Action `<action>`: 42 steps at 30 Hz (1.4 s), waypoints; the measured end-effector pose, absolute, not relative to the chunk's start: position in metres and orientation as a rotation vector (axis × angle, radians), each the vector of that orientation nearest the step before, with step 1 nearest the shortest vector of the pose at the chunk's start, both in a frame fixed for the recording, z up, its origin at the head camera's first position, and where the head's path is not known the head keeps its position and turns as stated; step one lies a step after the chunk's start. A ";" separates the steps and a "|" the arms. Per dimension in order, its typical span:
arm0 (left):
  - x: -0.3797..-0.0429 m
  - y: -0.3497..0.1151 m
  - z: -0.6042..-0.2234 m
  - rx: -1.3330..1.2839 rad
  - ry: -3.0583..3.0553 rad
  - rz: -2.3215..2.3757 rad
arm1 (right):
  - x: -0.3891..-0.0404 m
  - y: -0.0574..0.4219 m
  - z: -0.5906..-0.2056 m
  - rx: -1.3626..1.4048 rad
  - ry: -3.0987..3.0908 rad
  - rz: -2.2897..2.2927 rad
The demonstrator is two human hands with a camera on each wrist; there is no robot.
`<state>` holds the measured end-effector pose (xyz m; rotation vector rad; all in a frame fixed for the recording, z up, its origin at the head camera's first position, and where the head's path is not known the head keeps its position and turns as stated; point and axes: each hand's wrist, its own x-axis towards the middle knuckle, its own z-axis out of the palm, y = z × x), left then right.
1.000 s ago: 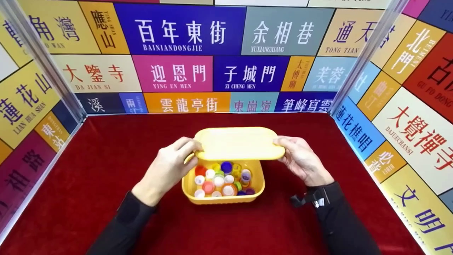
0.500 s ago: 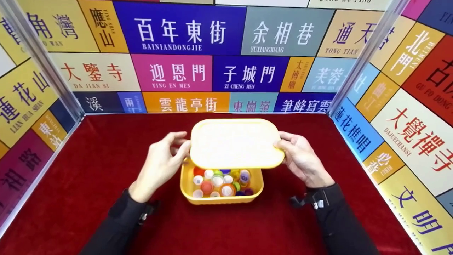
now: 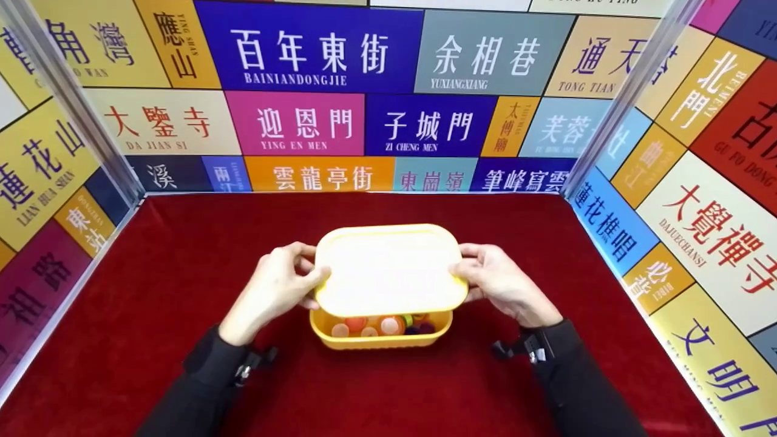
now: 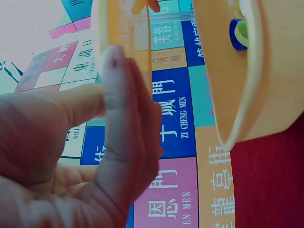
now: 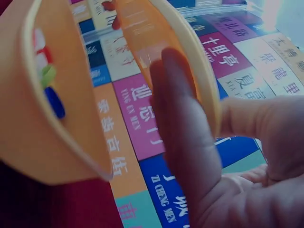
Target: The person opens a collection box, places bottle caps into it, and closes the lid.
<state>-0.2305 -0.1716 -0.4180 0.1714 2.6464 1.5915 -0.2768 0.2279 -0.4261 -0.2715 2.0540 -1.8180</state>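
Observation:
A pale yellow lid (image 3: 391, 270) is held over a yellow plastic box (image 3: 382, 343) in the head view. My left hand (image 3: 276, 285) pinches the lid's left end, thumb on top and fingers beneath. At the opposite end my right hand (image 3: 501, 282) grips it the same way. Both wrist views show a gap between the lid and the box's rim. Several bottle caps (image 3: 391, 325) in white, red, green and dark colours lie inside the box, most of them hidden by the lid. A blue cap (image 5: 54, 102) shows against the inner wall in the right wrist view.
The box stands on a dark red cloth (image 3: 388, 394). Panels printed with Chinese characters (image 3: 309, 51) rise behind and at both sides, joined by metal corner posts (image 3: 631, 91).
My left hand came off the lid half a second ago and now grips its left end again. The lid has moved left and toward me, covering more of the box.

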 end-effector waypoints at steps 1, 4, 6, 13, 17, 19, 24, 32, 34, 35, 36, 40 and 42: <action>-0.230 -0.172 -0.419 0.170 2.657 1.568 | -0.276 0.228 -0.427 -0.286 2.090 -1.775; -0.230 -0.171 -0.422 0.172 2.692 1.500 | -0.273 0.226 -0.430 -0.327 2.178 -1.666; -0.229 -0.170 -0.424 0.170 2.716 1.459 | -0.271 0.225 -0.430 -0.345 2.233 -1.598; -0.227 -0.167 -0.427 0.141 2.754 1.330 | -0.267 0.219 -0.432 -0.339 2.405 -1.419; -0.226 -0.166 -0.428 0.122 2.762 1.275 | -0.264 0.217 -0.434 -0.323 2.469 -1.336; -0.226 -0.166 -0.428 0.114 2.756 1.267 | -0.264 0.217 -0.435 -0.331 2.487 -1.307; -0.226 -0.167 -0.428 0.090 2.731 1.237 | -0.265 0.216 -0.439 -0.340 2.515 -1.246; -0.225 -0.167 -0.430 0.110 2.725 1.146 | -0.266 0.215 -0.446 -0.326 2.524 -1.163; -0.224 -0.167 -0.430 0.108 2.717 1.138 | -0.266 0.214 -0.447 -0.322 2.518 -1.160; -0.224 -0.167 -0.430 0.105 2.716 1.136 | -0.266 0.214 -0.447 -0.323 2.512 -1.161; -0.224 -0.168 -0.431 0.107 2.715 1.134 | -0.266 0.214 -0.447 -0.321 2.503 -1.164; -0.223 -0.169 -0.432 0.129 2.688 1.131 | -0.265 0.214 -0.447 -0.313 2.464 -1.174; -0.223 -0.170 -0.433 0.136 2.669 1.139 | -0.265 0.215 -0.446 -0.319 2.447 -1.177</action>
